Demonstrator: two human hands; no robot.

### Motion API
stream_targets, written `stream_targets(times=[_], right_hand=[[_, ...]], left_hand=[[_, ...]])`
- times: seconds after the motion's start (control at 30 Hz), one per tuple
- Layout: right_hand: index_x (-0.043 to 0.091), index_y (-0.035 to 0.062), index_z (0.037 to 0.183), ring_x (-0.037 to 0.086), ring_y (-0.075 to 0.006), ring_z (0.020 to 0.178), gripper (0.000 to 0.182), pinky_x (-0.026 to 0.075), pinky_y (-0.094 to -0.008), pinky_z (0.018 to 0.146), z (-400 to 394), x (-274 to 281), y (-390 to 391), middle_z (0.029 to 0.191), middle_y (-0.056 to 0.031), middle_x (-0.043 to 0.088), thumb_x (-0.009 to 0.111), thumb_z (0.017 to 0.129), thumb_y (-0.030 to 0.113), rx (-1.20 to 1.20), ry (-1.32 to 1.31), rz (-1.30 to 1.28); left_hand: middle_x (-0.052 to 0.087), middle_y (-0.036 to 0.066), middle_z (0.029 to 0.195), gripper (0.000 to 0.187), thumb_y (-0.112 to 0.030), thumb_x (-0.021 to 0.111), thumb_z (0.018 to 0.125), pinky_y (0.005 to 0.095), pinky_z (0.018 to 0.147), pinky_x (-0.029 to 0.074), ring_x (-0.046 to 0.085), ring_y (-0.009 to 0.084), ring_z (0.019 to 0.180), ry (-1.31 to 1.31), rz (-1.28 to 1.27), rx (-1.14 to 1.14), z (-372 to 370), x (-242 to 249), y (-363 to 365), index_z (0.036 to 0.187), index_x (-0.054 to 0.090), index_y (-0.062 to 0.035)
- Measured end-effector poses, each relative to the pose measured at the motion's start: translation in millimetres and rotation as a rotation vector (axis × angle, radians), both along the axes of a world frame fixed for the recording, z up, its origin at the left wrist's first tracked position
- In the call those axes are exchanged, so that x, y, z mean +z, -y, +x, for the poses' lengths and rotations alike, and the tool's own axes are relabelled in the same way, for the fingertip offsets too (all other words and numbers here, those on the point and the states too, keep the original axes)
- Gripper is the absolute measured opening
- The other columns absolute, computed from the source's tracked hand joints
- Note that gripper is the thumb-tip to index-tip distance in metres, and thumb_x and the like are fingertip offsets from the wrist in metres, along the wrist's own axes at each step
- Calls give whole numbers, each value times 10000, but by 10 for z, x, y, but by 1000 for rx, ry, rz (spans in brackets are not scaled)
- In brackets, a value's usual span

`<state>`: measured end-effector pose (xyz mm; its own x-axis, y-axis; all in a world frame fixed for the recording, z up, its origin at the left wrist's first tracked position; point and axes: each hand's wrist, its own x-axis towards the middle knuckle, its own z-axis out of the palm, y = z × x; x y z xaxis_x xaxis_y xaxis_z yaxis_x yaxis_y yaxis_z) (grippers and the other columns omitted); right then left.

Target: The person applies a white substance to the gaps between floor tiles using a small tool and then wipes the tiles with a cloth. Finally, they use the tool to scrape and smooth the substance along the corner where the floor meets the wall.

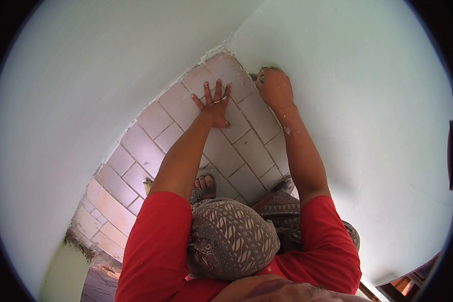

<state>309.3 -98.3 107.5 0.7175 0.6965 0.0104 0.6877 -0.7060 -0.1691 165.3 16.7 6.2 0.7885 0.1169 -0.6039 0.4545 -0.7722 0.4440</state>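
Two bare hands reach down to a tiled floor in a corner where two smooth, pale green walls meet. The left hand lies palm down with its fingers released and spread wide on the floor tiles; a cream-coloured smear marks its knuckles. The right hand is curled inward at the foot of the right wall, just beside one small grey thing; whether its fingers grasp anything, I cannot tell. White, crusty flecks dot the right forearm.

The tiles, mostly rectangular and pinkish-beige to grey, are laid in staggered rows with darker joints; they run under and between the hands. A rough, crumbly whitish seam edges the left wall. Below, two red sleeves frame one rounded knee in brown cloth printed with pale leaf shapes, and one dark strapped sandal shows bare toes.
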Motion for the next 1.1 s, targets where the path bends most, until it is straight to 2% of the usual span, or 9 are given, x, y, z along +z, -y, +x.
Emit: stream_targets(times=[0.47,0.57,0.63,0.7,0.9,1.03,1.1], right_hand=[[743,30,998,706,-414,934,161,577,-485,857,91,76,-142,1012,-211,725,668,861,69,38,-32,-44],[738,24,992,706,-412,942,159,576,-485,861,76,61,-168,1016,-215,723,667,856,67,31,-37,-66],[736,21,989,707,-411,943,160,576,-485,863,77,33,-193,1018,-217,723,666,852,64,33,-25,-79],[737,23,992,706,-407,959,168,575,-486,871,73,6,-215,1024,-215,724,674,842,66,152,-11,-133],[741,30,998,699,-400,1003,181,566,-471,902,173,110,-242,1031,-213,726,710,827,77,17,-110,-84],[747,38,1005,700,-402,995,183,562,-467,912,130,86,-243,1030,-217,725,722,829,85,40,-72,-99],[749,43,1005,701,-402,989,181,562,-469,913,113,112,-240,1034,-215,726,728,832,93,53,-149,-113]], left_hand=[[-271,118,1709,1463,-427,923,686,900,1031,-36,-286,500,1517,-2,-20,0,3,65,-6,1654,-161,-259],[-271,98,1712,1439,-419,905,708,886,1063,-22,-268,486,1529,-28,-14,-11,6,105,-10,1652,-167,-245],[-271,119,1710,1466,-425,924,686,903,1028,-28,-281,507,1516,-2,-19,-8,1,66,-8,1652,-165,-252],[-270,118,1710,1465,-425,923,687,902,1030,-28,-281,506,1516,-8,-15,-10,10,63,-10,1652,-166,-254],[-271,117,1710,1461,-426,919,693,901,1034,-24,-277,506,1518,-11,-10,-8,18,15,-3,1650,-172,-255],[-273,118,1709,1461,-429,919,696,898,1038,-26,-275,504,1520,-17,-11,-12,17,46,-7,1649,-174,-251],[-272,117,1709,1462,-427,920,696,897,1038,-26,-276,503,1520,-22,-14,-14,12,54,-4,1650,-174,-251]])
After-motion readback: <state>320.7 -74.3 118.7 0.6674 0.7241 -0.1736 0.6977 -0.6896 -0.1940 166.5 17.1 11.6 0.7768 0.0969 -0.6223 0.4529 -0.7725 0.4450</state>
